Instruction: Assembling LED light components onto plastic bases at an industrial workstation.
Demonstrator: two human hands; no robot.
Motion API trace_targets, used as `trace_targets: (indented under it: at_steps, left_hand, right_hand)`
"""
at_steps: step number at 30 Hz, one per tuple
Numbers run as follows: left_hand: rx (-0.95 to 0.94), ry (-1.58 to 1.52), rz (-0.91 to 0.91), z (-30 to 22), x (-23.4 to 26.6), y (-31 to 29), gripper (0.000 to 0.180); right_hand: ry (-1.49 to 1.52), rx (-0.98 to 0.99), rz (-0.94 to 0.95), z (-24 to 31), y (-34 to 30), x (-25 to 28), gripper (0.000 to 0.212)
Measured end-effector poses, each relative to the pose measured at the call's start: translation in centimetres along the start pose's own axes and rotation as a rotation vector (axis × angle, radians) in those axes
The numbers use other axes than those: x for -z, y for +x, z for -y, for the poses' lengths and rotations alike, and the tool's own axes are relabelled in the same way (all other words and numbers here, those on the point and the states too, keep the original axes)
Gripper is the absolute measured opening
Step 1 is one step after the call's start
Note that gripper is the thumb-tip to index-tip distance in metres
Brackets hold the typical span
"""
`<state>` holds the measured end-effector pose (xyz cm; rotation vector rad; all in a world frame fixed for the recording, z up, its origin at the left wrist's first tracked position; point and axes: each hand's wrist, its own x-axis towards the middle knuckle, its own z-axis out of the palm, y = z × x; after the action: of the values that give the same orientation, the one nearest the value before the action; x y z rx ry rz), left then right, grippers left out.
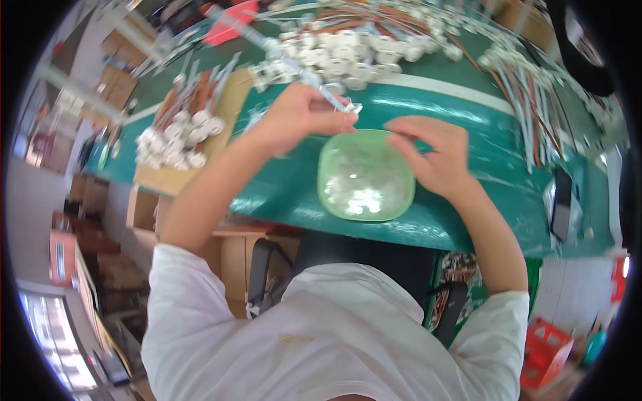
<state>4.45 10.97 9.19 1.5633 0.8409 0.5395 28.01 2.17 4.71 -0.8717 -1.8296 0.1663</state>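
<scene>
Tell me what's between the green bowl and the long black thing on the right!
In the head view, the person's right hand and forearm are between the green bowl and the long black thing, then green tabletop.

Left grip (297,119) in a pinch, right grip (436,154) loosely curled — both forearms (215,187) angled inward

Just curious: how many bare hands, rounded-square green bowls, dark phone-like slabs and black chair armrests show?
Bare hands: 2 (left hand, right hand)
Rounded-square green plastic bowl: 1
Dark flat phone-like slab: 1
Black chair armrests: 2
Total: 6
</scene>
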Motion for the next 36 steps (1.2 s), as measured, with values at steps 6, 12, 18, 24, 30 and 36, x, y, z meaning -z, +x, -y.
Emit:
trace_targets:
  at_steps: [6, 12, 18, 24, 30, 36]
  left_hand:
    - [0.269, 0.766, -0.363, -3.3, 15.7, -4.1, 0.036]
    - [0.481, 1.709, -0.556, -2.9, 22.1, -9.4, 0.045]
    - [0.709, 1.71, -0.553, -3.4, 18.8, -9.0, 0.052]
    - [0.673, 1.853, -0.535, -4.7, 15.6, -6.9, 0.046]
    - [0.564, 1.913, -0.319, -2.4, 14.4, -3.0, 0.04]
    - [0.653, 1.823, -0.167, 0.5, 16.0, -4.0, 0.049]
  right_hand:
    - [-0.302, 0.144, 0.017, -2.7, -0.4, 1.4, 0.007]
    - [-0.291, 0.114, 0.164, -2.3, -0.5, 0.6, 0.006]
    - [-0.281, 0.065, 0.176, -2.8, -0.9, 0.8, 0.006]
    - [-0.299, 0.076, 0.202, -3.1, -0.9, 0.8, 0.006]
    - [-0.295, 0.06, 0.217, -3.7, -1.1, 0.9, 0.006]
    - [-0.249, -0.07, 0.179, -3.9, -0.2, 1.7, 0.006]
